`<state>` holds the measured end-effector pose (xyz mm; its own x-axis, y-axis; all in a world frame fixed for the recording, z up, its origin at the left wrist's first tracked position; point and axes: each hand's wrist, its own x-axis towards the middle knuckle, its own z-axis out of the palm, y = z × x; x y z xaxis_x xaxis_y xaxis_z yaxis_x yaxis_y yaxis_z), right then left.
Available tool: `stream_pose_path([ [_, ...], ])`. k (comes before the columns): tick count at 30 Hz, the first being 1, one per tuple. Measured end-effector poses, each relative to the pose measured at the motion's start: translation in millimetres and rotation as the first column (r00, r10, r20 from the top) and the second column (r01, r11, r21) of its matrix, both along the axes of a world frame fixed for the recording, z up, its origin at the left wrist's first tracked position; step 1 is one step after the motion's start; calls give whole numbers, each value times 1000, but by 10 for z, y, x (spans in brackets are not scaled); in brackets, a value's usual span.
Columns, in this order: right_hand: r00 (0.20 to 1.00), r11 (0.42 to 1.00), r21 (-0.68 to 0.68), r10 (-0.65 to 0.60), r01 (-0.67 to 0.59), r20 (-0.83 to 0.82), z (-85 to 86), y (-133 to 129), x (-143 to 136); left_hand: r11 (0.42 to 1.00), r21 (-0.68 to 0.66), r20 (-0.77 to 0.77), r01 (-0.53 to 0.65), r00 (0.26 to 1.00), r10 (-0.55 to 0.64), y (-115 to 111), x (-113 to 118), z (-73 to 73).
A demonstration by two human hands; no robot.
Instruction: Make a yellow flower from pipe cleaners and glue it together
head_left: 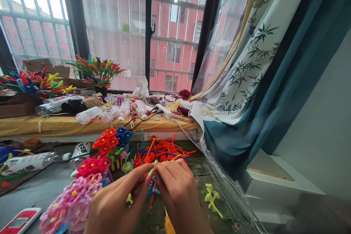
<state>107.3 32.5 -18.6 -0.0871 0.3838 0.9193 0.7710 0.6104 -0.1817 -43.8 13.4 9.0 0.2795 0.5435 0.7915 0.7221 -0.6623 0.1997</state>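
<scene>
My left hand (117, 199) and my right hand (176, 182) meet above the table, fingertips pinched together on a short pale yellow pipe cleaner (151, 171). Its upper end sticks up between the fingers. Just beyond the hands lies a tangled heap of red and orange pipe cleaners (167, 150). Right of my right hand is a small bunch of yellow-green pipe cleaner pieces (211, 200) with curled ends. Pink pipe cleaner flowers (74, 193) stand beside my left hand, with red flowers (105, 141) and blue flowers (124, 136) behind. An orange-yellow handle (169, 225) shows partly below my hands.
Thin straight wires (227, 186) lie along the table's right side. A red and white device (21, 222) is at the lower left, near a plastic bottle (33, 161). More bottles, a power strip (163, 111) and colourful bouquets crowd the windowsill. Curtains (241, 142) hang at right.
</scene>
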Motion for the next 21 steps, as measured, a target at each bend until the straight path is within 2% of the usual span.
stream_pose_path([
  [5, 998, 999, -33, 40, -41, -43, 28, -22, 14, 999, 32, 28, -8, 1000, 7, -3, 80, 18],
  [13, 990, 998, 19, 69, -67, -121, 51, -15, 34, 999, 40, 70, 20, 997, -23, -19, 80, -1],
  [21, 983, 995, 38, 96, -91, -156, 69, -37, 36, 999, -40, 95, 16, 995, -12, -8, 66, -24],
])
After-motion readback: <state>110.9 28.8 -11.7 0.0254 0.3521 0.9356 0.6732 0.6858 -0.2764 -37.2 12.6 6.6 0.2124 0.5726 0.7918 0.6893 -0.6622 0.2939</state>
